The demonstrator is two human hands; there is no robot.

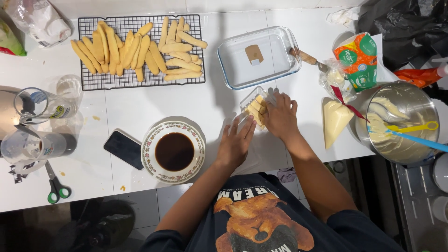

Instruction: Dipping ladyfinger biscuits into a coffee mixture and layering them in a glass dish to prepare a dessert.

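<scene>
On the white counter point(140, 105), a small clear plastic rectangular tub point(254, 106) lined with pale finger biscuits sits just below the empty clear glass baking dish point(259, 57), and both hands are at it. The right hand point(280, 116) is curled over the tub's right edge, fingers pressing on the biscuits, while the left hand point(237, 140) lies flat with fingers spread against the tub's lower-left side. Left of the tub stands a floral-rimmed bowl of dark liquid point(173, 151); a filled white piping bag point(335, 120) lies to its right.
</scene>
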